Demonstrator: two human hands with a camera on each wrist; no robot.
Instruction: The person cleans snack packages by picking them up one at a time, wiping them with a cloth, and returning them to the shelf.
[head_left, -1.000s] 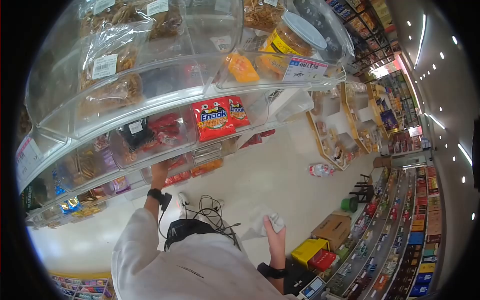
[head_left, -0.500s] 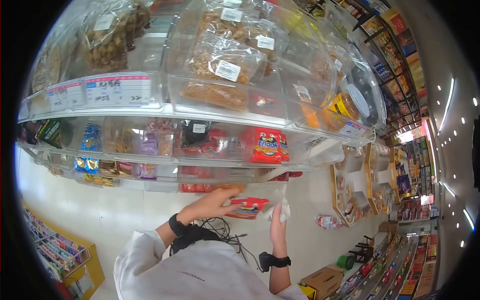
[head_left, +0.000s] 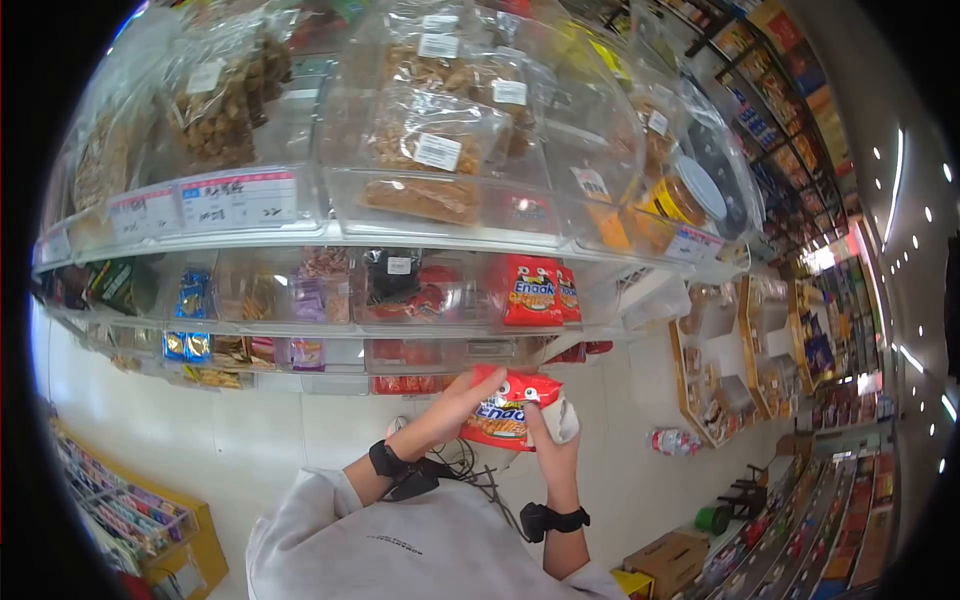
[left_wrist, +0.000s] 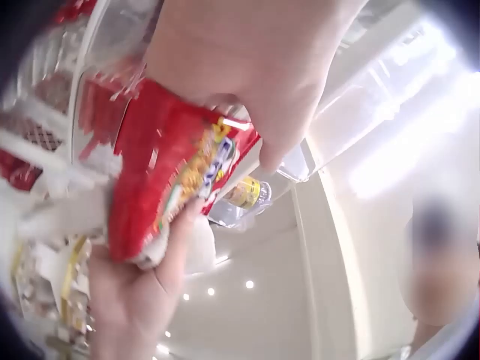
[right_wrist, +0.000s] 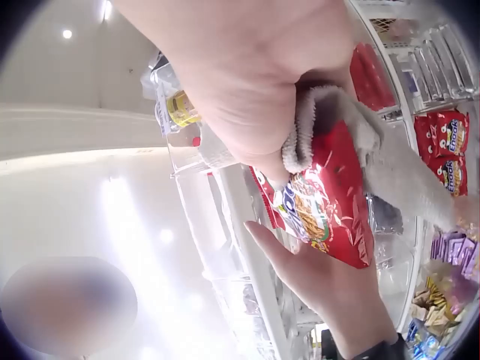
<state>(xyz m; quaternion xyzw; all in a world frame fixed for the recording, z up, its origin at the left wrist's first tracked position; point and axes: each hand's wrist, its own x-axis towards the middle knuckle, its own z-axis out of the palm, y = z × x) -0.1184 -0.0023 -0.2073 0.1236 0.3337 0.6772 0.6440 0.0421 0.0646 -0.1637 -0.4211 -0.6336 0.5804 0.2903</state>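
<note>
A red Enaak snack packet (head_left: 500, 425) is held up in front of the body, its printed face showing in the head view. My left hand (head_left: 448, 412) grips its left end, thumb over the upper edge. At the other end my right hand (head_left: 553, 455) holds it with the thumb pressed on the front. A pale grey cloth (right_wrist: 330, 112) is bunched in that same right hand, against the packet. In the left wrist view the packet (left_wrist: 161, 165) spans between both hands.
Ahead are clear shelf bins, with more red Enaak packets (head_left: 535, 290) on the middle tier and bagged dried snacks (head_left: 435, 150) above. Black cables (head_left: 480, 480) hang below the hands. A bottle pack (head_left: 672, 441) and a cardboard box (head_left: 668, 562) sit on the floor at right.
The left hand has come out from the lower shelf with the red packet and brought it to the right hand. The packet has turned face up between both hands.
</note>
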